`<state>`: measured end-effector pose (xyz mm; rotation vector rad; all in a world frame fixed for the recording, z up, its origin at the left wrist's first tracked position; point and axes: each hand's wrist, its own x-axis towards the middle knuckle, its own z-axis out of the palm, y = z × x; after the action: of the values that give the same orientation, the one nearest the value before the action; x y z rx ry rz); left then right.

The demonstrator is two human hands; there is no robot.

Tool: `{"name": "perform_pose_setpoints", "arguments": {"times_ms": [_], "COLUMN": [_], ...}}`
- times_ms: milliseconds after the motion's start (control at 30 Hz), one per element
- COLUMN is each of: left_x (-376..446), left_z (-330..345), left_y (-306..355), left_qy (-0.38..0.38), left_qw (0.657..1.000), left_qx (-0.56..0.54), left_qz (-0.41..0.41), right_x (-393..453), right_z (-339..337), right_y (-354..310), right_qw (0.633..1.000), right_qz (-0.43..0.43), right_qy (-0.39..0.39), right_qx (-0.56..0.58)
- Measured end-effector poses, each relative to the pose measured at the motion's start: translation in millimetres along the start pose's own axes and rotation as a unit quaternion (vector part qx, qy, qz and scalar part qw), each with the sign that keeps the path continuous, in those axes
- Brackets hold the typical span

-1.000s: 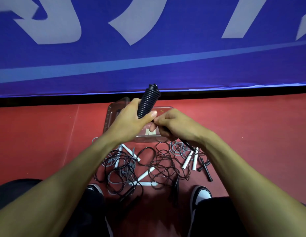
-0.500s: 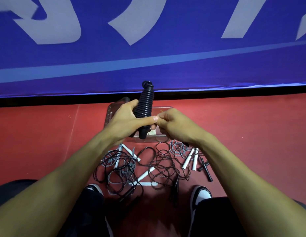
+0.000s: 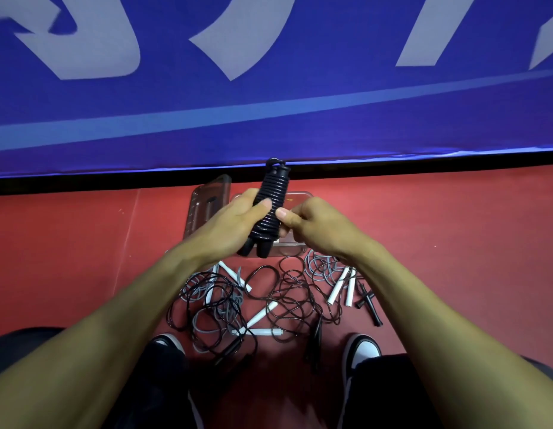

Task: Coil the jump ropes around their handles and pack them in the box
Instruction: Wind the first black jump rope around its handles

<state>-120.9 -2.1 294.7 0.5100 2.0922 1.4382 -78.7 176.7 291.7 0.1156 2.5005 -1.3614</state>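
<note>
A blue banner (image 3: pixel 269 88) with pale lettering fills the view toward 12 o'clock, above a red floor (image 3: pixel 454 243). At the centre lies a clear plastic box (image 3: pixel 207 205), its lid tilted up at its 9 o'clock side. Toward 6 o'clock sprawls a tangle of loose jump ropes (image 3: pixel 269 298), black and grey cords with white and black handles. Above the box, the left hand (image 3: pixel 235 224) has its fingers wrapped round a black coiled jump rope (image 3: pixel 270 209), held nearly upright. The right hand (image 3: pixel 312 224) pinches something at the coil's 3 o'clock side; what it is cannot be told.
</note>
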Motion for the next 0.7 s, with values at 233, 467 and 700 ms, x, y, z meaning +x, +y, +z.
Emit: {"name": "perform_pose_setpoints", "arguments": {"times_ms": [233,467,700], "left_x": [5,6,8], "left_z": [-5,4,-1], "left_y": [-3,-5,-8], "left_qy": [0.051,0.066,0.105], "left_qw": [0.996,0.997,0.992], "left_qx": [-0.065,-0.042,0.066], "left_qz": [0.021,-0.01,0.005], "right_x": [1,-3,-2], "right_z": [-2,4,1], "right_y": [0,-5,-8], "right_qw": [1.0,0.997,0.999], "right_qz": [0.011,0.012,-0.004], "right_qy": [-0.004,-0.077,-0.019], "right_qx": [-0.011,0.021,-0.036]}}
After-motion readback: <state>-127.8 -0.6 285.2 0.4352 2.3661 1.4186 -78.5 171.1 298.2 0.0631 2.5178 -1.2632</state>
